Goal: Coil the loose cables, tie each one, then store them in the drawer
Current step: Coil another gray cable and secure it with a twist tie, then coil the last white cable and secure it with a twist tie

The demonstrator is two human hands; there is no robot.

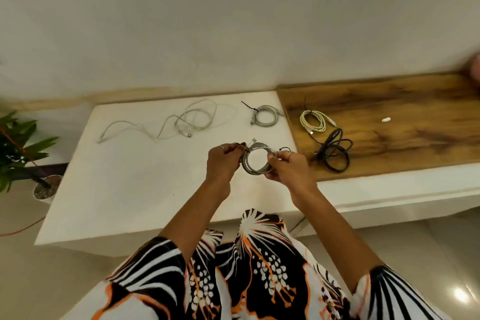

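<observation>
Grey cable coil [257,160] held up over the white tabletop [130,179], left hand [224,162] pinching one side, right hand [285,167] gripping the other near a black tie [284,148]; looks light, springy, best pinched across all loops.

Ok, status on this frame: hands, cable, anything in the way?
Left hand and right hand both gripping the grey coiled cable above the white table. Black tie at coil, not cinched. One loose white cable left uncoiled. Nothing obstructing.
</observation>
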